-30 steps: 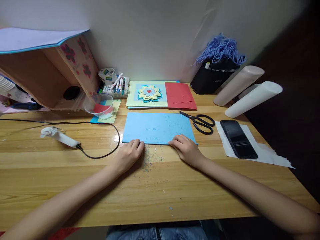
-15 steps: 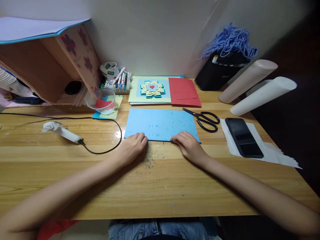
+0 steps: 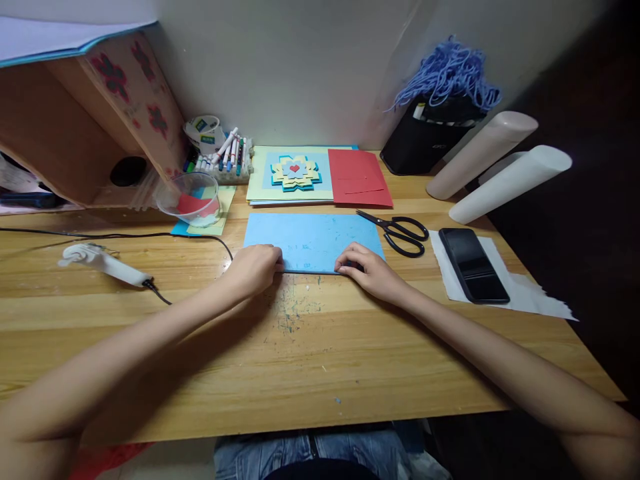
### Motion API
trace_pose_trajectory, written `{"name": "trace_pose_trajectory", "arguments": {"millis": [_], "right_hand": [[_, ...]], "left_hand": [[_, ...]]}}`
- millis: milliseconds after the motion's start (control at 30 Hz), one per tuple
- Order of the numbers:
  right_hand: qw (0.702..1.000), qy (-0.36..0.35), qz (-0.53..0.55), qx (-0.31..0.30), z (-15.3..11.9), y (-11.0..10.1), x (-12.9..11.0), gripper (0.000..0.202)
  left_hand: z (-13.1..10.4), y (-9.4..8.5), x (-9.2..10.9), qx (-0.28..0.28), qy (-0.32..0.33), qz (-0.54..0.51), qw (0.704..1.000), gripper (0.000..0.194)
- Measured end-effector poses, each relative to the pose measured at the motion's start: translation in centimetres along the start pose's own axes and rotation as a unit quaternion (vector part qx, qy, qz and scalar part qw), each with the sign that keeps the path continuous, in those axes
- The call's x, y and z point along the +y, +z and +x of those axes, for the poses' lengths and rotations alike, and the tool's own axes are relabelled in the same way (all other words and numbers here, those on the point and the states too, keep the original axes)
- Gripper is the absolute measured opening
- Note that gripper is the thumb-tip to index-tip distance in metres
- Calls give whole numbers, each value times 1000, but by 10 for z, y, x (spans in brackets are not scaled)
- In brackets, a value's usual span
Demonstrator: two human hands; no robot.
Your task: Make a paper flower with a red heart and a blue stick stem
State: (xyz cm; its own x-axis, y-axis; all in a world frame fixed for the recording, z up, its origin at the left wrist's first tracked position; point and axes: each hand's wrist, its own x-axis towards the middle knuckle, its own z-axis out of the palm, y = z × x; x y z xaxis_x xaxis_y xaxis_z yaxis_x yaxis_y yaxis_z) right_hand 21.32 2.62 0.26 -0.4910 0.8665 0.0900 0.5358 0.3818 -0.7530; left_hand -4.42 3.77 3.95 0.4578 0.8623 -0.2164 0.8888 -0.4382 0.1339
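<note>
holds the near edge of a light blue, rectangular paper sheet [image 3: 315, 237] with both hands, the sheet lying flat on a light brown wooden bench [image 3: 310, 373]. rests the left hand [image 3: 256, 265] over the near left corner, with fingers curled together and tips turned down; cannot tell if clamped on the edge or merely pressing. pinches the same edge, right of its middle, between thumb and fingers of the right hand [image 3: 370, 272], pressed together on it.

has black-handled metal scissors [image 3: 403, 233] just beside the sheet's right side, closed, points toward its far right corner. beyond the sheet, has a layered paper flower [image 3: 296, 172] in teal, yellow and pale blue, with a red heart at its centre, on stacked pale paper, and a red paper piece [image 3: 355, 180] overlapping the stack's right part.

to the left, has a clear round plastic tub [image 3: 161, 201] holding red paper, a white handheld tool [image 3: 113, 267] with a black cable, and a tray of white-barrelled markers [image 3: 229, 155]. to the right, has a black smartphone [image 3: 474, 265] on torn white paper [image 3: 537, 295]. shows small dark scraps [image 3: 290, 313] scattered in front of the sheet, between the forearms.
</note>
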Motion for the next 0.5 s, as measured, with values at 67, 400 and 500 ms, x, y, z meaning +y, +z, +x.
{"name": "trace_pose_trajectory", "arguments": {"millis": [67, 400, 500], "right_hand": [[1000, -7, 2, -7, 2, -2, 2, 12], [999, -47, -6, -20, 6, -5, 5, 15], [999, -24, 34, -4, 6, -6, 5, 20]], "left_hand": [[4, 0, -3, -10, -17, -28, 999, 15], [-5, 2, 12, 43, -3, 2, 999, 16], [-17, 8, 29, 40, 38, 92, 994, 20]]}}
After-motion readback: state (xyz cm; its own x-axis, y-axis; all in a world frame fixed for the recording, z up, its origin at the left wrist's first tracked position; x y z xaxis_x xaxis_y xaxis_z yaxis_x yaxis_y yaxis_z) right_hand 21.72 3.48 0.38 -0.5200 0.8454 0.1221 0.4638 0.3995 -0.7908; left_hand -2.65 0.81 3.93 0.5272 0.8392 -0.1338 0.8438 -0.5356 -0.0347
